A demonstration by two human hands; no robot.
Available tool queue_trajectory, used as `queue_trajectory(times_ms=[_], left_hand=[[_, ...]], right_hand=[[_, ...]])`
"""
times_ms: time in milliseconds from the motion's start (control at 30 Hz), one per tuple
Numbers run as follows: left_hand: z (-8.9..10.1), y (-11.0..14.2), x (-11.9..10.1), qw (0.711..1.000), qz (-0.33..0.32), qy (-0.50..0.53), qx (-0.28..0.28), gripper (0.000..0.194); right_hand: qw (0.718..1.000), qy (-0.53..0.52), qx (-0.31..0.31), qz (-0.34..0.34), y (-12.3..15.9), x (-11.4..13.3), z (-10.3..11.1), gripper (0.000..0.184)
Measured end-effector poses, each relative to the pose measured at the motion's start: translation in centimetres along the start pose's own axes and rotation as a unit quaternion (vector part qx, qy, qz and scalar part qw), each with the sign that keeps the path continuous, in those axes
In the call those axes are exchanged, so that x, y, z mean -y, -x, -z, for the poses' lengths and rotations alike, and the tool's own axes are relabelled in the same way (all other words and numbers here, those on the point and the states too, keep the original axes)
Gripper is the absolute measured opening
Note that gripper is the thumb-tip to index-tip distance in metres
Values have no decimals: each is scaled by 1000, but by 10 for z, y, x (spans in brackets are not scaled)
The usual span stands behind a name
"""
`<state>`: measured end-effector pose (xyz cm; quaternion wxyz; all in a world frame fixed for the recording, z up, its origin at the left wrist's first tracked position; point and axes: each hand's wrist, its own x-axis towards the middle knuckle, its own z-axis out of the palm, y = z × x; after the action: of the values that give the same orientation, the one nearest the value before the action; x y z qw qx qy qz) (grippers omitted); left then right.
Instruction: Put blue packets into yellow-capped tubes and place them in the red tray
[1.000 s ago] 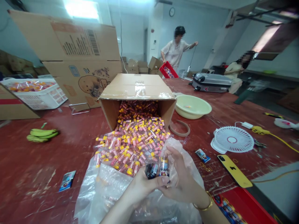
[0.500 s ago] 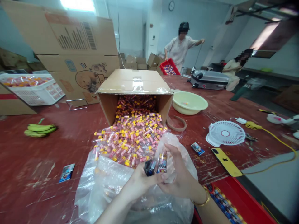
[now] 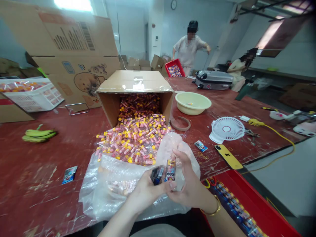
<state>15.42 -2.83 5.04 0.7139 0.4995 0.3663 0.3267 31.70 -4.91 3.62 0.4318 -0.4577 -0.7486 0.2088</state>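
Note:
My left hand [image 3: 145,191] is closed around some small dark, shiny packets [image 3: 157,174], its thumb pressed against the base of a small clear tube [image 3: 170,169] with a yellow top and a printed label. My right hand [image 3: 187,189] curls round the tube's other side, index finger at its top. Both hands are above a crumpled translucent plastic bag [image 3: 116,194]. Just beyond, a heap of similar yellow-capped tubes [image 3: 133,141] spills from a cardboard box [image 3: 135,82] lying on its side.
Blue packets [image 3: 69,174] [image 3: 200,145] lie on either side. A red tray [image 3: 256,197] of wrapped items is at lower right. Around the red table [image 3: 32,168] are bananas [image 3: 39,135], a pale basin [image 3: 193,103], a fan [image 3: 227,129] and a yellow phone [image 3: 228,157]. Two people are behind.
The view has shifted, showing more of the red tray and the table's near edge. Both hands keep their hold, and the tube's label faces me more. The standing person's outstretched arm has lowered.

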Motion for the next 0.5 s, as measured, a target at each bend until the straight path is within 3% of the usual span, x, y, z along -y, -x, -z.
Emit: queue_trajectory(times_ms=[167, 300, 400, 433, 500], left_hand=[[-12, 14, 13, 997, -29, -60, -25, 27], [-23, 21, 29, 993, -60, -100, -12, 28], [-37, 22, 45, 996, -36, -85, -4, 30], [-42, 22, 51, 998, -18, -66, -8, 32], [-53, 22, 62, 999, 42, 4, -19, 40]], right_hand=[[992, -126, -18, -28, 22, 1, 12, 92], [956, -263, -40, -123, 38, -2, 14, 54], [917, -343, -23, -203, 53, -5, 20, 45], [899, -372, -40, -229, 60, -9, 28, 46], [867, -371, -135, -304, 82, -27, 55, 48]])
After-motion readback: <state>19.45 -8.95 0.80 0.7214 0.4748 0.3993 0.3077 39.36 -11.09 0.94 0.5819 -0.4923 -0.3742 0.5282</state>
